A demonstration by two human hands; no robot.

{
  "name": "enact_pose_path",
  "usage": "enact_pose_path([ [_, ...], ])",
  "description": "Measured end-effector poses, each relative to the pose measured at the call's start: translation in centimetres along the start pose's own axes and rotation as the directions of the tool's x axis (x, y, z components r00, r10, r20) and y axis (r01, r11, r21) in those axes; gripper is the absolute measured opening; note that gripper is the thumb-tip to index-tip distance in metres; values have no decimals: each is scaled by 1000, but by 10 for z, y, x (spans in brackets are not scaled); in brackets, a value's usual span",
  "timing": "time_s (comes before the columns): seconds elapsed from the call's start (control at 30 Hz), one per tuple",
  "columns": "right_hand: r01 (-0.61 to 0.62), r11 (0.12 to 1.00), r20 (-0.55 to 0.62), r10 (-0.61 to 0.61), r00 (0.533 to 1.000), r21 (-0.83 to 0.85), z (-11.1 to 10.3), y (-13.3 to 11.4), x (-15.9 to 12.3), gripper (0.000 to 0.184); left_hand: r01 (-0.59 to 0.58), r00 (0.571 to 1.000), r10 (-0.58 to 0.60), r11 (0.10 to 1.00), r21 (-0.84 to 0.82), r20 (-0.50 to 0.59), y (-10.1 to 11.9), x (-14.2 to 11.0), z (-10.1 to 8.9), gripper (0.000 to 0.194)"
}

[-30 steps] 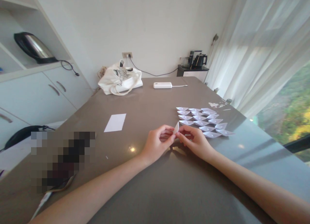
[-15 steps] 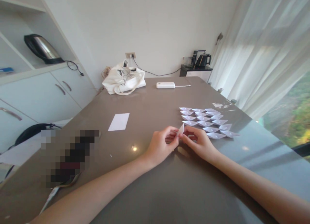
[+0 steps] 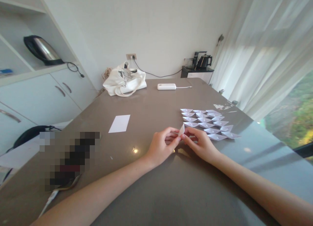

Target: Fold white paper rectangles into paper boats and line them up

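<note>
A small folded white paper piece stands pinched between both hands just above the grey table. My left hand grips its left side with thumb and fingers closed. My right hand pinches its right side, fingers closed. Just beyond the hands, several finished white paper boats lie in neat rows on the table. A flat white paper sheet lies to the left of the hands.
At the far end sit a white handbag and a white power bank with a cable. A blurred dark object lies at the near left. Paper scraps rest near the right edge. Cabinets stand left, curtains right.
Both hands stay pinched on the paper piece with only slight finger shifts. The view has swung a little, so everything appears shifted slightly right.
</note>
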State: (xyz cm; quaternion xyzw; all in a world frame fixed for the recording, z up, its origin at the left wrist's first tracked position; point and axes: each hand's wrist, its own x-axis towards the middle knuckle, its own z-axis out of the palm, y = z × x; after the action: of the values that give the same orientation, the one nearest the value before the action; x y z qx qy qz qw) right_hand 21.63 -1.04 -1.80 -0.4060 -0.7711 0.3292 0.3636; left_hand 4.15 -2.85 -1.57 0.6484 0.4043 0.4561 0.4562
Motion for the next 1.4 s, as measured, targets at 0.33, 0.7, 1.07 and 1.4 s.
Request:
enact_pose_path([
  [0.33,0,1000,9,0,1000,-25,1,-3,0,22,-28,999,28,999,44,-18,-2,0,1,23],
  [0.7,-182,961,9,184,983,209,4,4,3,23,-119,993,120,974,192,7,-3,1,-3,17],
  [1.07,-310,826,209,237,949,471,-6,3,7,32,-236,972,224,945,225,76,0,7,-14,17],
  [1.4,-303,831,328,156,932,466,-7,6,6,31,-440,898,401,837,326,183,0,7,-19,14],
])
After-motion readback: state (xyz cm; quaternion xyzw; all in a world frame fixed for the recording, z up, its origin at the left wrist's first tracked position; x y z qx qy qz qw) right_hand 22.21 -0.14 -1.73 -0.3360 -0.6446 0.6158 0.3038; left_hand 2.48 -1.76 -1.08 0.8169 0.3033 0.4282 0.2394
